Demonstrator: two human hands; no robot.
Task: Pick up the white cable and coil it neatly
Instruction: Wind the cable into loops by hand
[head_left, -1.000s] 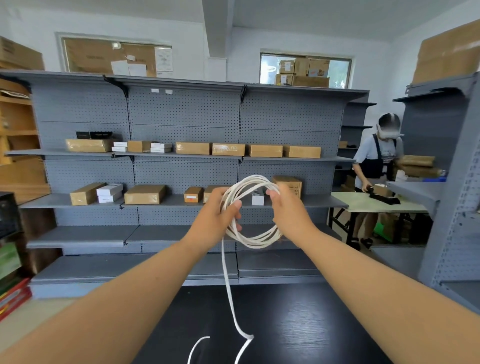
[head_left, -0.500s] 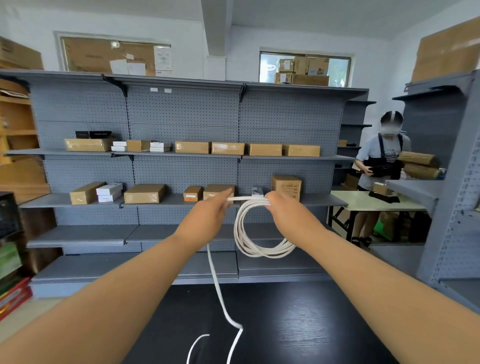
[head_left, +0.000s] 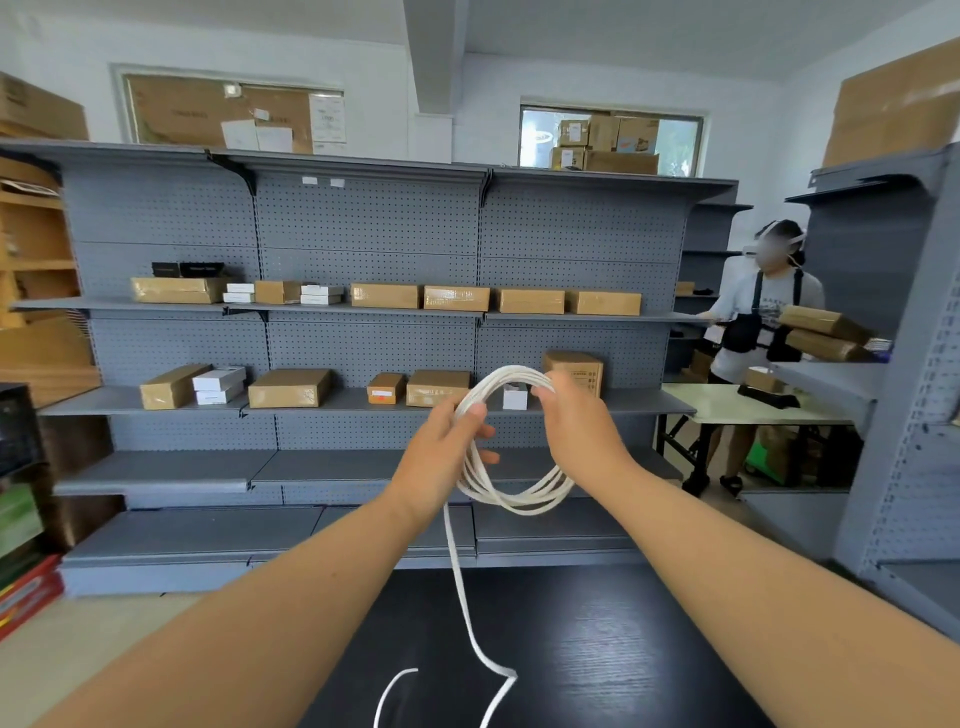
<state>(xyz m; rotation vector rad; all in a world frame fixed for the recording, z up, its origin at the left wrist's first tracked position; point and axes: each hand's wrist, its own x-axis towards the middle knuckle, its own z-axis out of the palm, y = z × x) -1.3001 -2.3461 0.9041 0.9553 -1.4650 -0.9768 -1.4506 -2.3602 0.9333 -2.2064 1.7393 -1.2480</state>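
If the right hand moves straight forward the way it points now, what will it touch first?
Probably the upright brown box on the grey shelf right behind the right hand, which holds the white cable. Depth is unclear, so the small white box might come first.

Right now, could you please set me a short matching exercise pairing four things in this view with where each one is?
Things:
1. coil of white cable
2. loose end of the cable
3. small white box
4. stack of cardboard boxes

Places:
A. on the grey shelf, seen through the coil
B. on top of the shelving, in front of the window
C. held up between the left hand and right hand
D. hanging down to the black table

Pairs: 1-C, 2-D, 3-A, 4-B
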